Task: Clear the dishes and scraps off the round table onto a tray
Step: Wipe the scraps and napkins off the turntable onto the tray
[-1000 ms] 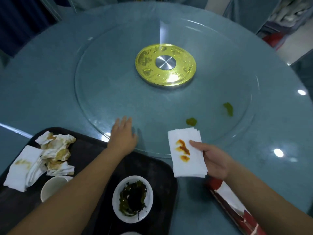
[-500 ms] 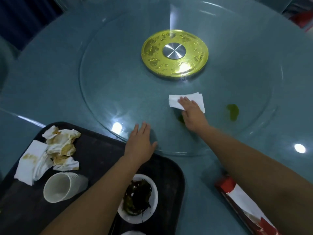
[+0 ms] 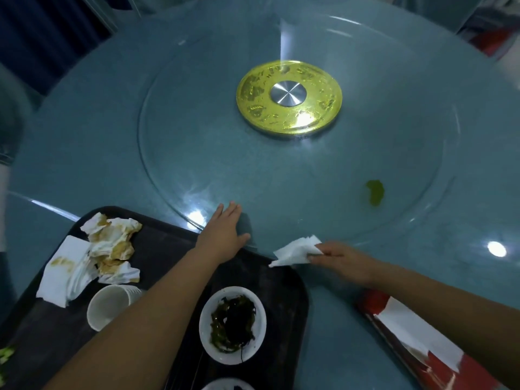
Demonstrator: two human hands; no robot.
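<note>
My right hand (image 3: 342, 258) pinches a folded white napkin (image 3: 295, 250) just past the near edge of the glass turntable (image 3: 197, 142), above the tray's far right corner. My left hand (image 3: 225, 232) lies flat with straight fingers on the turntable's near edge. One green scrap (image 3: 375, 192) lies on the glass to the right. The black tray (image 3: 267, 277) at the near left holds soiled crumpled napkins (image 3: 108, 249), a tipped white cup (image 3: 109, 305) and a white bowl of dark greens (image 3: 233, 323).
A gold hub with a silver cap (image 3: 289, 97) sits at the turntable's centre. A red and white tissue pack (image 3: 422, 342) lies on the round blue table (image 3: 70, 136) at the near right. The rim of another dish (image 3: 228, 385) shows at the bottom edge.
My right hand reached out, pressed the napkin on the nearer green scrap, then drew back toward the tray with the napkin bunched. That scrap is gone from the glass. My left hand stayed put.
</note>
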